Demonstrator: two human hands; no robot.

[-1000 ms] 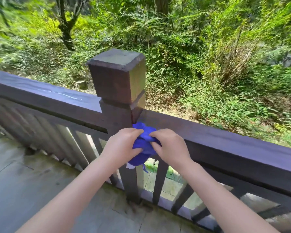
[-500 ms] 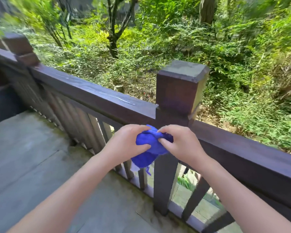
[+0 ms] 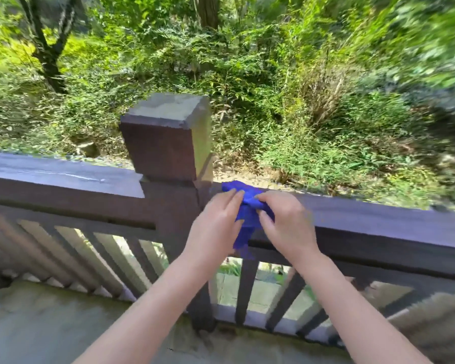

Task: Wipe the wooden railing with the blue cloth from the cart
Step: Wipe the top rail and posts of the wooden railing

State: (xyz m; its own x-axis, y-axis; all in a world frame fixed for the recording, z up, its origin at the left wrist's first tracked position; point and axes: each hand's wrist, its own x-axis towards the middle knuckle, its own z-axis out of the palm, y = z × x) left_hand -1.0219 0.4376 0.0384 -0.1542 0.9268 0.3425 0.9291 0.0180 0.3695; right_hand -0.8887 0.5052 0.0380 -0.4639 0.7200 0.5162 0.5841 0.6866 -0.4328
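Observation:
A bunched blue cloth hangs between both hands, its top at the height of the dark wooden railing, just right of the square post. My left hand holds the cloth's left side with its fingers stretched along it. On the right side, my right hand pinches the cloth between thumb and fingers. A loose tail of cloth dangles below the hands in front of the rail. I cannot tell whether the cloth touches the rail top.
The railing continues left of the post with slanted balusters beneath it. A stone floor lies below. Dense green bushes and a tree trunk fill the ground beyond the railing.
Both hands with the cloth have risen from in front of the post to the rail on its right. The view has swung back to the right.

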